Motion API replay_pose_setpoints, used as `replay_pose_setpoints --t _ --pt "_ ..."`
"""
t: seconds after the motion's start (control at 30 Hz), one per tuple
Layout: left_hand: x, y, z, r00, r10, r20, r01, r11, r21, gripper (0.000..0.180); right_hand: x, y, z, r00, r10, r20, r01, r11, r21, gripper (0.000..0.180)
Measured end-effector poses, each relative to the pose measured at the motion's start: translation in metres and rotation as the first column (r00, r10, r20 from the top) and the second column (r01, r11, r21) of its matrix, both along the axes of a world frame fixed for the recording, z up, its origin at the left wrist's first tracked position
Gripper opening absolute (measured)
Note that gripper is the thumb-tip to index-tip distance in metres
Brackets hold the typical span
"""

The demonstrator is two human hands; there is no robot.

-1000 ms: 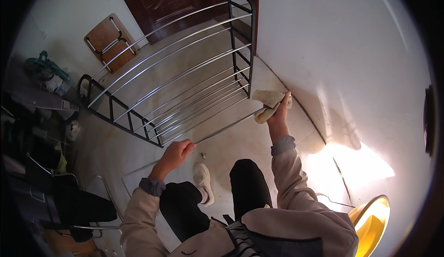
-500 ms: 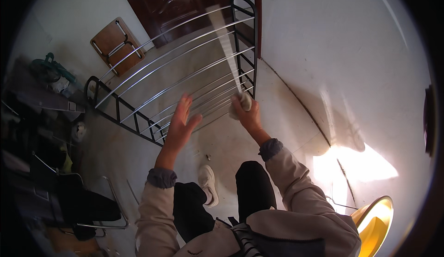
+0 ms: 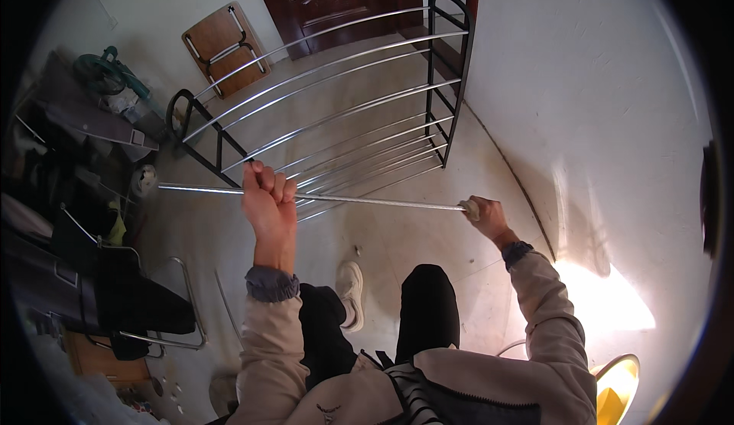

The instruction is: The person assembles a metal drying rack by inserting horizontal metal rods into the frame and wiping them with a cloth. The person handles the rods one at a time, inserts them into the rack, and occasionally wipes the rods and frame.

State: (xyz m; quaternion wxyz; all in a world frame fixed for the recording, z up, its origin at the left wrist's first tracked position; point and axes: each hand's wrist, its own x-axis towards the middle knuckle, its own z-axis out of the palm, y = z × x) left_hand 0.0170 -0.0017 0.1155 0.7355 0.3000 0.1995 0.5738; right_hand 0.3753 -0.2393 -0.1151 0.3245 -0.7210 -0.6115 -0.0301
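A long shiny metal rod (image 3: 382, 201) lies level across the middle of the view. My left hand (image 3: 267, 202) is fisted around it left of its middle. My right hand (image 3: 486, 215) grips the rod's right end, with a pale cloth (image 3: 472, 209) bunched in the fingers there. Behind the rod stands a black-framed metal rack (image 3: 447, 89) with several chrome bars, set against the white wall.
A dark wooden door (image 3: 336, 1) stands at the back. A folded wooden chair (image 3: 225, 47) leans beside the door. Dark chairs and clutter (image 3: 92, 272) fill the left side. My white shoe (image 3: 352, 291) rests on the pale floor. A yellow stool (image 3: 615, 394) sits low right.
Both hands were near the rack, the right with the cloth and the left free. Now they hold a rod level in front of me, left fist closed on it.
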Motion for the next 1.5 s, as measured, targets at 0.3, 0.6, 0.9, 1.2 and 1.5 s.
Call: replay_pose_setpoints --t 0.3,0.6,0.9,1.2,1.5 --pt "-0.036 0.014 0.011 0.943 0.330 -0.038 -0.331 0.943 -0.020 0.028 0.138 -0.082 -0.032 0.446 -0.550 -0.706 0.661 0.734 -0.155 0.045" --pt "0.068 -0.037 -0.037 0.995 -0.048 -0.093 0.043 0.997 -0.057 0.029 -0.116 0.093 0.139 0.800 0.294 -0.523 -0.169 0.947 0.274 0.033" --pt "-0.004 0.012 -0.037 0.993 0.118 -0.029 -0.120 0.986 -0.112 0.029 -0.089 0.068 0.039 0.971 0.202 -0.126 -0.218 0.967 -0.134 0.028" --pt "-0.055 0.037 -0.012 0.940 0.342 0.007 -0.341 0.938 -0.068 0.023 0.106 -0.100 -0.077 0.934 -0.345 -0.095 0.301 0.901 -0.312 0.053" --pt "0.061 -0.019 -0.051 0.998 -0.001 -0.068 0.000 1.000 -0.015 0.024 -0.041 0.054 0.107 0.737 -0.035 -0.675 -0.049 0.993 -0.105 0.030"
